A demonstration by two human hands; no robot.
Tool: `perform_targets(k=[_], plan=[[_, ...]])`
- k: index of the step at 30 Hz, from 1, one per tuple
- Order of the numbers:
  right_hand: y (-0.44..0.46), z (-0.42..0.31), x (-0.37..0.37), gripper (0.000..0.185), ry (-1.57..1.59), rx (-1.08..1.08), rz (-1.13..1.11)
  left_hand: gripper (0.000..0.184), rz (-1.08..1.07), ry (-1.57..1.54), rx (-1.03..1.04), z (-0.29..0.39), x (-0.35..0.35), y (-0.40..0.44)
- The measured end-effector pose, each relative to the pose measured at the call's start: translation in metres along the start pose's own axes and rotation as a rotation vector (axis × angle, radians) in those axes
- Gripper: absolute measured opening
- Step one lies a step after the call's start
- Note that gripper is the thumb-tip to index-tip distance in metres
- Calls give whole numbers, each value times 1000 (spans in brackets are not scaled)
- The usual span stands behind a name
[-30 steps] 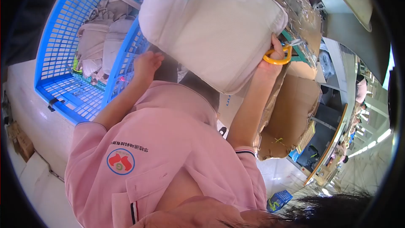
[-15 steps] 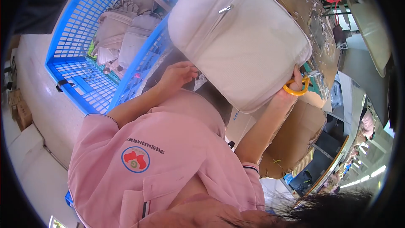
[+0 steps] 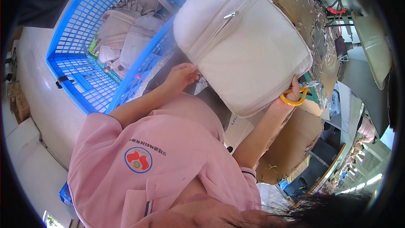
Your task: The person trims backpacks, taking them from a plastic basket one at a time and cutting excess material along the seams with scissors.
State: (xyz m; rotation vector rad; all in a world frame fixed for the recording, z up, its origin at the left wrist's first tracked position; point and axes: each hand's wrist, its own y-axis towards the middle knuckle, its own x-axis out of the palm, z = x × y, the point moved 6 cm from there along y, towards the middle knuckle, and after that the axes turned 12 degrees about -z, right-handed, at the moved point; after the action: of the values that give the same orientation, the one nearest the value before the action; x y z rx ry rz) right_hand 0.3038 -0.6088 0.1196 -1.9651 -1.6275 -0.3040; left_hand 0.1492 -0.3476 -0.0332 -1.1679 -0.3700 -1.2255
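Note:
A pale beige fabric bag (image 3: 253,50) with rounded corners is held up before me, its long zip and metal zip pull (image 3: 230,15) facing me. My left hand (image 3: 182,77) is closed, fingertips pinched at the bag's near left edge; whether a loose thread is between them is too small to tell. At the lower right corner, my right hand (image 3: 294,90) grips the bag with the thumb on its face. Yellow-handled scissors (image 3: 291,101) are looped on that same hand, their metal blades pointing right, away from the bag. The remaining right fingers are hidden behind the fabric.
A blue plastic basket (image 3: 69,55) at the left holds several similar beige bags (image 3: 137,38). Behind the held bag is a worn work surface (image 3: 322,38) strewn with scraps. A cardboard box (image 3: 291,143) stands below my right forearm.
The bag has shifted slightly right and down in view. My left fingertips have come closer against its edge. My right hand keeps its hold with the scissors.

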Motion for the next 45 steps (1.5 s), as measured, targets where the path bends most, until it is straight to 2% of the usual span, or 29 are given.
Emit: perform_targets(k=[2,5,8,10,11,12,14,16,17,18,21,23,24,25,27,28,29,31,32,34,37,38,41,45], plan=[[-2,5,-3,23,-57,-33,-8,9,24,-38,37,7,5,1],[-9,24,-7,30,-79,-45,-76,11,32,-327,64,13,15,5],[-22,58,-22,39,-59,28,-113,15,76,-470,249,38,20,10],[-44,75,-2,44,-20,37,-204,15,140,-387,378,64,-1,8],[-57,78,12,35,-75,33,-217,15,175,-346,449,80,-13,3],[-69,79,24,26,-127,28,-232,15,245,-207,535,103,-23,-5],[-79,98,14,27,-388,111,-268,16,399,72,703,151,-33,-31],[-83,112,1,23,-528,272,-294,16,342,344,906,202,-6,-65],[-77,107,-7,19,-770,79,-423,16,313,484,1000,225,11,-84],[-70,100,-10,16,-1005,-132,-534,16,254,651,993,241,25,-94],[-64,62,-3,15,-1435,-310,-378,16,10,1111,886,274,80,-117],[-78,17,50,22,-1363,-366,-516,16,-245,1337,734,278,127,-125],[-84,-3,78,25,-1332,-391,-574,16,-386,1342,606,276,144,-123],[-84,-14,94,31,-1024,-379,-612,16,-490,1454,598,274,161,-118],[-91,-48,143,40,-850,-570,-773,17,-698,1668,580,264,193,-107],[-99,-65,171,44,-986,-766,-901,17,-819,1640,580,255,210,-103],[-97,-75,187,46,-1057,-845,-931,15,-912,1680,545,246,229,-101],[-85,-84,199,49,-1182,-838,-1003,11,-1094,1751,476,231,265,-103],[-76,-85,199,49,-1228,-754,-1045,11,-1111,1754,500,227,275,-99],[-64,-82,189,41,-1070,-656,-1188,11,-1130,1757,555,221,292,-95],[-48,-80,146,33,-890,-238,-971,12,-1068,1960,582,217,305,-75],[-44,-81,135,29,-930,-278,-899,12,-1037,1951,515,214,305,-64],[-46,-90,111,28,-775,-304,-731,15,-929,1774,342,209,311,-42],[-31,-101,76,24,-399,-344,-613,20,-895,2077,188,219,302,-16]])
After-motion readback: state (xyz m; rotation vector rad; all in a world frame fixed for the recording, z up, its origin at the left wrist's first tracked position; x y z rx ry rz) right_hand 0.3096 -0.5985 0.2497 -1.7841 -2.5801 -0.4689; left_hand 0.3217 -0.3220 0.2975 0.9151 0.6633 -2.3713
